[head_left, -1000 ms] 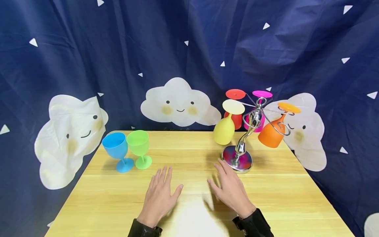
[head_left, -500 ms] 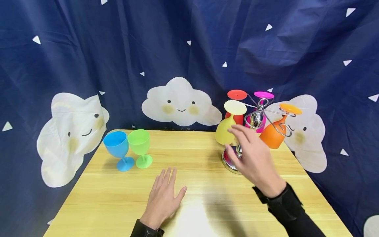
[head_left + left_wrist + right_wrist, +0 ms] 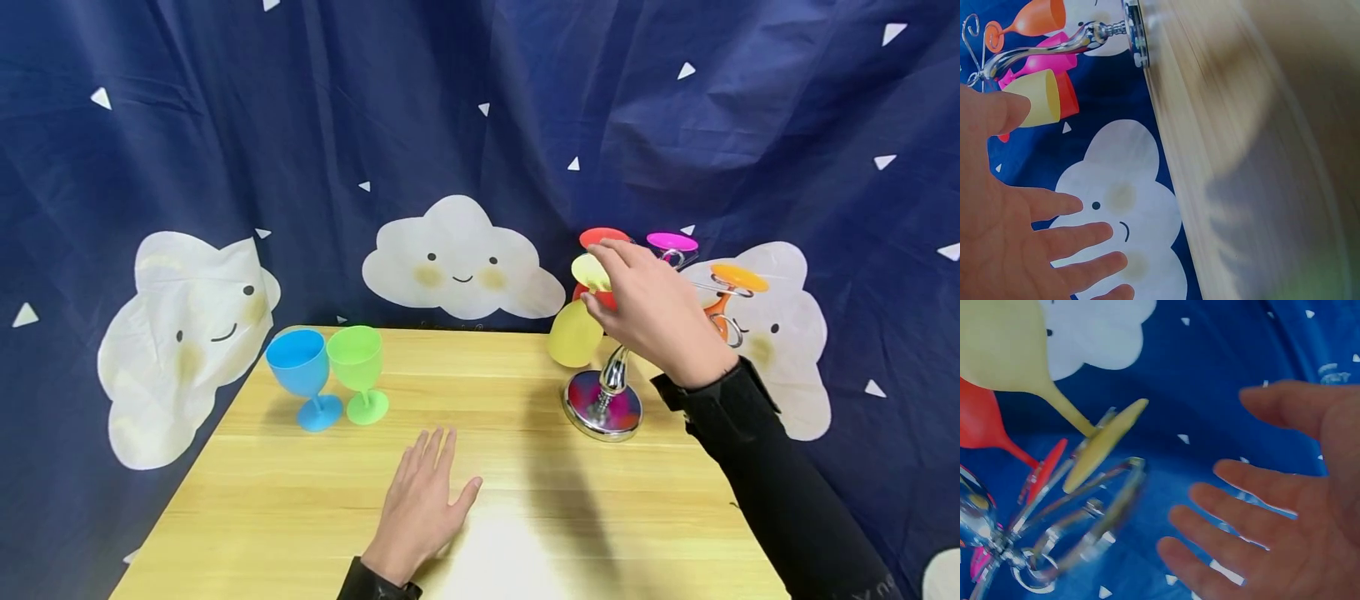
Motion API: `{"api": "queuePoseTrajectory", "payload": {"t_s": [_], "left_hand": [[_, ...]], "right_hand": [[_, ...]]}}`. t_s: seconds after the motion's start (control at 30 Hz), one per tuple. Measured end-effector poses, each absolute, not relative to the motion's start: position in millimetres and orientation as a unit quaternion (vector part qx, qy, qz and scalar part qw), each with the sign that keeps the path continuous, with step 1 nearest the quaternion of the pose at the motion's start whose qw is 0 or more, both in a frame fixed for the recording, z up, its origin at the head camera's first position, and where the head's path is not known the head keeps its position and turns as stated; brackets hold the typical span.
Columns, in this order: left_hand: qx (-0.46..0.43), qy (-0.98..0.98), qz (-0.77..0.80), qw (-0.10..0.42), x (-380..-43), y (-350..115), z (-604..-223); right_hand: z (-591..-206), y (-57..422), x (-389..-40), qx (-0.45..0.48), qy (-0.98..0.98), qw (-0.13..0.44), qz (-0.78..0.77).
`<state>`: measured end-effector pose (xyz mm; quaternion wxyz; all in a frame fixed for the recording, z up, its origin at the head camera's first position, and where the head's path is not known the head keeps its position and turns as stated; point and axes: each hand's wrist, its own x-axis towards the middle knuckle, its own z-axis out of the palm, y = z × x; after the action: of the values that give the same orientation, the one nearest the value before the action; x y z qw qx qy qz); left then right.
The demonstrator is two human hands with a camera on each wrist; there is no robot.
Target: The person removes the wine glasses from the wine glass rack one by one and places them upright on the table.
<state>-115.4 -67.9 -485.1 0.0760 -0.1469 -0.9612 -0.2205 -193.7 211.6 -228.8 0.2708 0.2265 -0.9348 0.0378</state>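
Note:
My right hand (image 3: pixel 660 312) is raised in front of a chrome goblet rack (image 3: pixel 613 373), covering much of its upper part in the head view. Its nearest piece is the yellow goblet (image 3: pixel 574 335), hanging upside down by its foot. In the right wrist view the fingers (image 3: pixel 1254 519) are extended, with a gap between them and the yellow foot (image 3: pixel 1105 447). Red (image 3: pixel 603 237), magenta (image 3: pixel 672 242) and orange (image 3: pixel 738 277) goblets also hang upside down on the rack. My left hand (image 3: pixel 420 512) is low over the wooden table, fingers spread, holding nothing.
A blue goblet (image 3: pixel 300 363) and a green goblet (image 3: pixel 356 357) stand upright side by side at the table's left. The rack's round base (image 3: pixel 602 408) rests on the wooden table (image 3: pixel 480 392). Behind hangs a dark blue curtain (image 3: pixel 420 83) with clouds.
My right hand has risen from the tabletop beside the rack's base up to the yellow goblet's foot. The left hand has shifted only slightly, and the goblets keep their places.

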Motion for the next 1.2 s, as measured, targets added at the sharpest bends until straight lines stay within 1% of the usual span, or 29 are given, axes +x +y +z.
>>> {"api": "queuePoseTrajectory", "payload": {"t_s": [0.1,0.23,0.37,0.47,0.63,1.07,1.2], "left_hand": [[-0.147,-0.961,-0.223,0.070,-114,-67,-485],[-0.150,-0.960,-0.225,0.075,-113,-66,-486],[-0.156,-0.958,-0.224,0.086,-114,-65,-486],[-0.159,-0.958,-0.224,0.088,-115,-65,-485],[-0.156,-0.958,-0.225,0.085,-115,-65,-484],[-0.155,-0.954,-0.245,0.076,-109,-61,-489],[-0.155,-0.954,-0.245,0.078,-109,-60,-490]], "right_hand": [[-234,213,-202,0.211,-0.950,0.227,0.026],[-245,215,-209,0.201,-0.957,0.209,0.024],[-254,218,-215,0.207,-0.951,0.229,0.023],[-258,221,-218,0.211,-0.943,0.255,0.026],[-260,225,-222,0.207,-0.937,0.280,0.029],[-256,218,-230,0.218,-0.936,0.270,0.060],[-253,214,-237,0.223,-0.933,0.277,0.062]]}}
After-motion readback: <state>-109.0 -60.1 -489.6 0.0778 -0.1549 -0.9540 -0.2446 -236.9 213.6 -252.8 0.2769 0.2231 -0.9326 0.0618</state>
